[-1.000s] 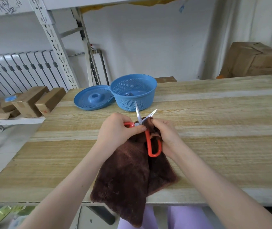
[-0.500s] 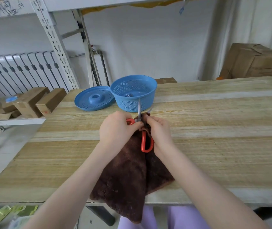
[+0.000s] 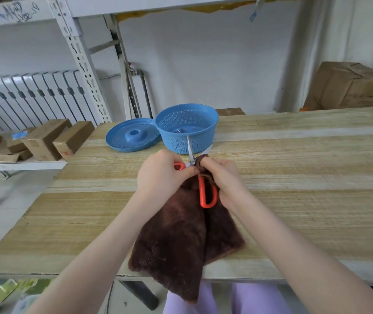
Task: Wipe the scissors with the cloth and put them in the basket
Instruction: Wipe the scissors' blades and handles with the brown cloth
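Observation:
Orange-handled scissors [image 3: 207, 193] are held above the wooden table [image 3: 294, 200], blades spread apart and pointing away toward the blue basket [image 3: 186, 128]. My left hand [image 3: 160, 175] grips one orange handle. My right hand [image 3: 224, 177] pinches the brown fluffy cloth [image 3: 176, 241] around the base of the right blade. The cloth hangs down from both hands and drapes over the table's front edge. The second handle loop lies against the cloth, below my right hand.
A blue perforated lid [image 3: 133, 138] lies left of the basket, which has something small and blue inside. Cardboard boxes [image 3: 51, 139] sit on a low shelf at the left; a large carton [image 3: 350, 87] stands at the back right. A metal rack upright [image 3: 83, 62] rises behind.
The blades, nearly together half a second ago, have spread apart again. My right hand with the cloth has slid back down toward the pivot.

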The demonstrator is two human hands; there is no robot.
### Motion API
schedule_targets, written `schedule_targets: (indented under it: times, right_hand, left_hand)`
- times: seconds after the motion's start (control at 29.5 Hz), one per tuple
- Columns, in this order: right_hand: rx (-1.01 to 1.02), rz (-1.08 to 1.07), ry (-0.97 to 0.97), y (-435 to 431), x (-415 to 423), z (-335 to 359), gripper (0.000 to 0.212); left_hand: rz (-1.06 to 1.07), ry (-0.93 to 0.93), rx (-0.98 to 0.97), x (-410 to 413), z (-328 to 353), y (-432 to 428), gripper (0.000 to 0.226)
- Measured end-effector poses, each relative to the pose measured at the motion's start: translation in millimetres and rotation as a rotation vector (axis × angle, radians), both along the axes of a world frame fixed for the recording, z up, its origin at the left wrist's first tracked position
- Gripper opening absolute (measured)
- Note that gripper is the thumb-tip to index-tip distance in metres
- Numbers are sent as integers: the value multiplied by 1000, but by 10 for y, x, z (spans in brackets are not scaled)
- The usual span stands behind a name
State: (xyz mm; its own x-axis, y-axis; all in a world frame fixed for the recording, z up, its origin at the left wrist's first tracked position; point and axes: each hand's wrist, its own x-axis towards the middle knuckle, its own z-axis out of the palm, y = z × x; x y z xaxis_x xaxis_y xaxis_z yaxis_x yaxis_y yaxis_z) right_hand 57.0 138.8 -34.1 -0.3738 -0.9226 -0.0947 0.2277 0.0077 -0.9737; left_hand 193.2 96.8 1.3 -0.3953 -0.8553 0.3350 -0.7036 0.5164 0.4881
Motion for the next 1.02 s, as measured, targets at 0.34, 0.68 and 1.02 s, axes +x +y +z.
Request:
schedule_targets:
  times: [0.34, 0.68, 1.02]
  right_hand:
    - [5, 3, -36, -30, -48, 58, 27]
    - [-54, 18, -63, -51, -10, 44, 20]
    - [-74, 96, 37, -25, 15, 63, 16]
  left_hand:
    - [6, -17, -16, 1, 55, 41, 60]
    - [0, -23, -15, 6, 44, 61, 60]
    - [5, -5, -17, 63, 101, 14, 60]
